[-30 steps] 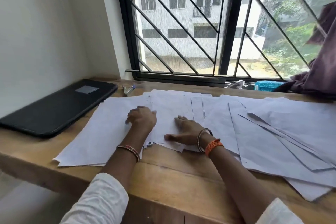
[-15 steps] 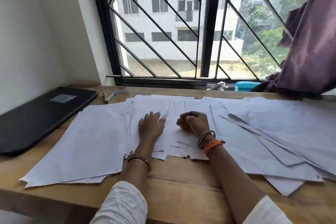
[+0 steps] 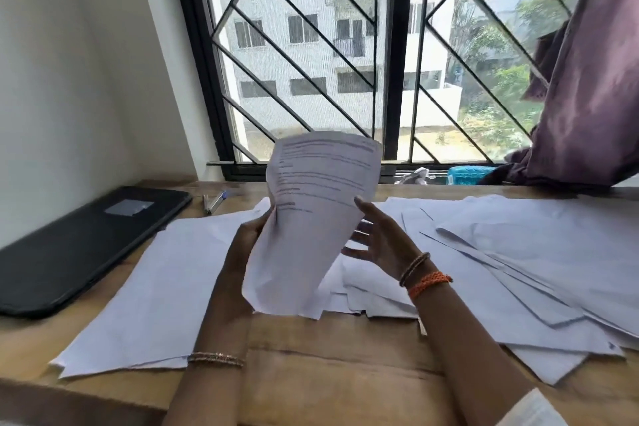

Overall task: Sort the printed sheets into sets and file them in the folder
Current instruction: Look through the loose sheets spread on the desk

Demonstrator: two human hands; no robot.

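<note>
A: Entry. Where is the printed sheet now?

B: Lifted off the wooden desk, held upright and slightly curled in front of the window grille, printed side toward the person. The left hand grips its left edge, fingers curled behind the paper. The right hand is beside the right edge with fingers spread and relaxed; it may touch the edge, but it is not gripping.

A: And the rest?

B: Loose sheets lie fanned and overlapping across the desk, one pile to the left. A closed black folder lies further left, with pens just beyond it and a purple curtain at the right.

A: Step in hand?

B: Judged: reading the heading to decide which set it joins. Best done by steadying the free edge with the right hand so the page flattens, then laying it square on its matching pile, corners aligned. A one-sided hold risks creasing the sheet.
</note>
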